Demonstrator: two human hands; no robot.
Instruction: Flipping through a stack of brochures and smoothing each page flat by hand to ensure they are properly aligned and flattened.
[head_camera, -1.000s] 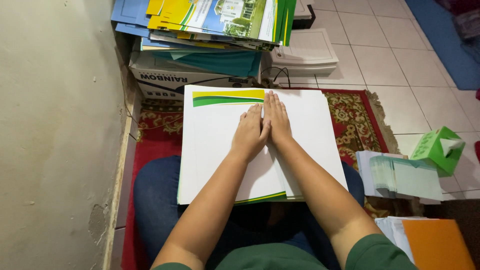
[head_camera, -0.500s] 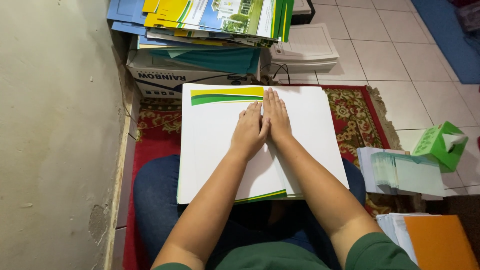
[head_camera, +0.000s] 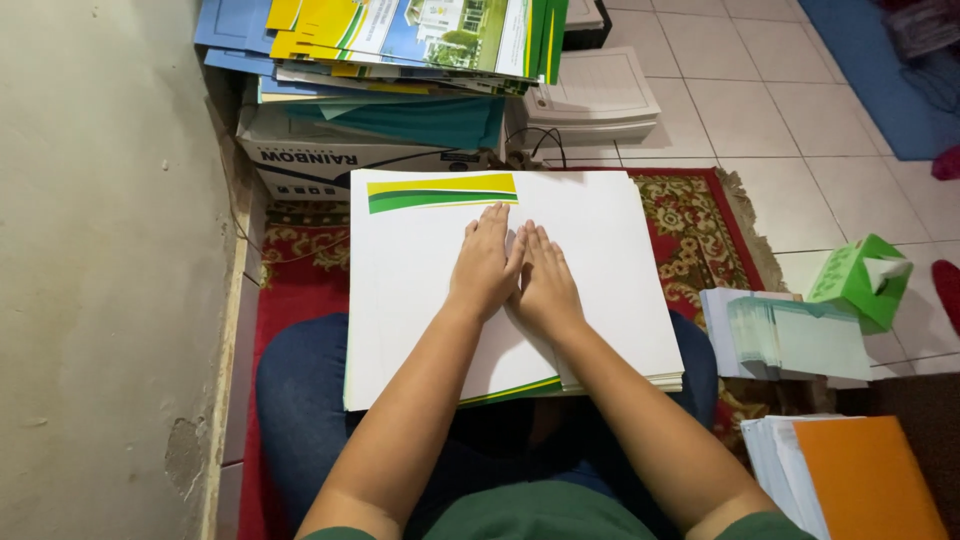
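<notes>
Left hand flat, palm down, right hand flat beside it, seemingly touching, fingers extended, forearms converging

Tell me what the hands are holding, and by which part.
Nothing is gripped: left hand and right hand lie flat, side by side, on the middle of the white sheet.

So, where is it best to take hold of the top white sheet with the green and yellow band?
Probably at the free left edge of the top white sheet, coming from the left. Both the left hand and right hand press flat on its middle, and the stack's right side lies layered.
</notes>
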